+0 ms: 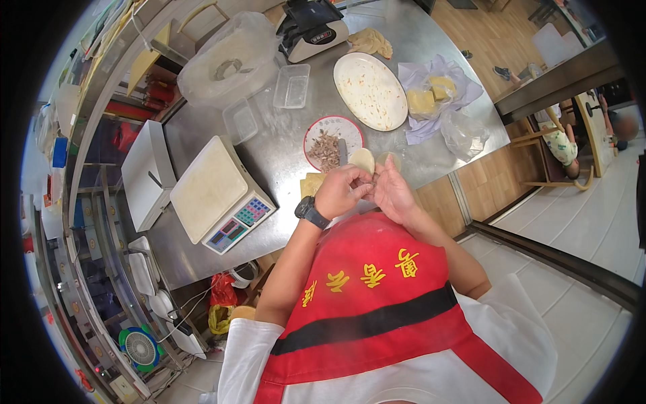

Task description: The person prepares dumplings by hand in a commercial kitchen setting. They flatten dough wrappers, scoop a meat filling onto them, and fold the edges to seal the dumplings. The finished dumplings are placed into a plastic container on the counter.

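My left hand (344,190), with a dark watch on its wrist, meets my right hand (396,196) at the table's front edge. Their fingertips come together, and whatever is between them is largely hidden. Just beyond the left fingers is a pale round dough wrapper (362,159). A duller, round, flat thing (391,160) shows behind the right fingertips. Yellow square dough wrappers (309,186) lie partly under the left hand. A red-rimmed plate (348,125) in front of my hands carries chopped brown filling (324,150) and a flat utensil (343,151).
A digital scale (214,189) and a white box (146,177) stand at left. Beyond are clear tubs (292,87), a large plastic bag (227,55), a black-topped appliance (315,33) and an oval crumb-strewn platter (371,91). Yellow wrapper stacks (422,103) rest on paper at right.
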Tool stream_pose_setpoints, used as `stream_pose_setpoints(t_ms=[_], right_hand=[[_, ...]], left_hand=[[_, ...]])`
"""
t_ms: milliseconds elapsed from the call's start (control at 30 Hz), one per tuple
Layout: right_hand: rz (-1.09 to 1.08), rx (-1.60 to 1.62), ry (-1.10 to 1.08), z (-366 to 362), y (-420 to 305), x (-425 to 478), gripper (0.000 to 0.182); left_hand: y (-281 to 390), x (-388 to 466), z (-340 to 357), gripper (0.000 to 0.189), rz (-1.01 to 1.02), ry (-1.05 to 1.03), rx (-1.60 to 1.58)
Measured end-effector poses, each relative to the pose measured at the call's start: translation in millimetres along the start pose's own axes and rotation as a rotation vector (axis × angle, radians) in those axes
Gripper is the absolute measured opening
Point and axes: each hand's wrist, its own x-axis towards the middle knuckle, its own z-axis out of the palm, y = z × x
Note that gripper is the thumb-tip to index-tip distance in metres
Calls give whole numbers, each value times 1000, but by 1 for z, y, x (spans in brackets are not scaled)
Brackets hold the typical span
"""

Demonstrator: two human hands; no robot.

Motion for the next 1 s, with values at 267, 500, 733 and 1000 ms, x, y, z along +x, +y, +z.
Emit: stream_pose_setpoints(t_ms=[267,500,733,1000], right_hand=[[65,-52,136,3,5,0,41],[166,-159,283,9,-2,-3,32],[87,-98,85,-4,-5,0,36],[-51,-359,110,19,5,3,39]], left_hand=[[-13,-7,7,12,-89,69,-236],[-7,-16,-14,23,144,275,164],[-31,-31,-4,21,-41,226,-535],[-20,-35,-6,19,-68,129,-749]])
